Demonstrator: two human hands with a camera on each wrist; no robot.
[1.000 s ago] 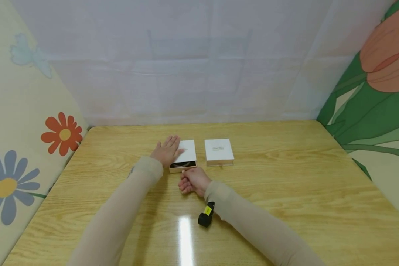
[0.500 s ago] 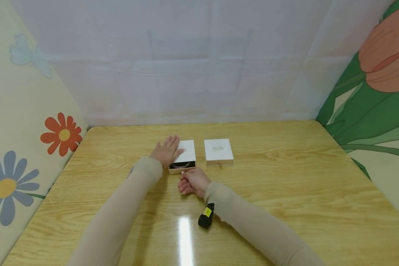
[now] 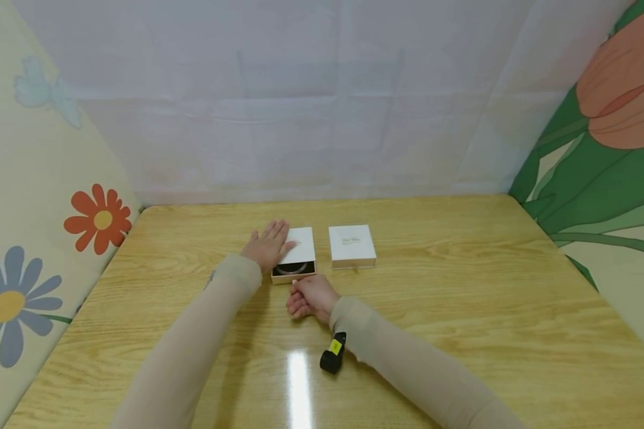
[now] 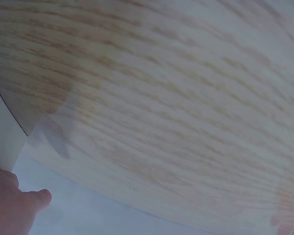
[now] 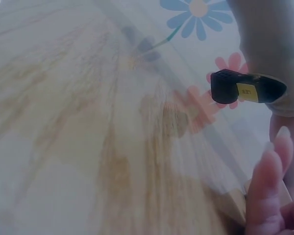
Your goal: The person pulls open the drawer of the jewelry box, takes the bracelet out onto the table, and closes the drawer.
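A white drawer-style box [image 3: 303,243] stands left of the table's middle, its drawer [image 3: 285,280] slid partly out towards me. Inside the dark-lined drawer lies a thin ring-shaped thing, perhaps a bangle [image 3: 295,271]. My left hand [image 3: 266,246] rests flat on the box's top, fingers spread; its thumb also appears at the lower left of the left wrist view. At the drawer's front edge my right hand [image 3: 312,297] has thumb and forefinger drawn together, pinching the drawer's front; the exact part held is hidden. The other fingers are curled.
A second white box [image 3: 352,244] with gold lettering stands right of the first, its drawer pushed in. Both stand on a wood-grain table [image 3: 461,298]. A white cloth backdrop [image 3: 322,119] rises behind, with flower-printed panels at both sides. A black wrist camera [image 3: 333,353] hangs below the right cuff.
The drawer has slid a little further out towards me, showing more of the ring-shaped thing. My right hand has moved slightly nearer with it; the left hand stays on the box top.
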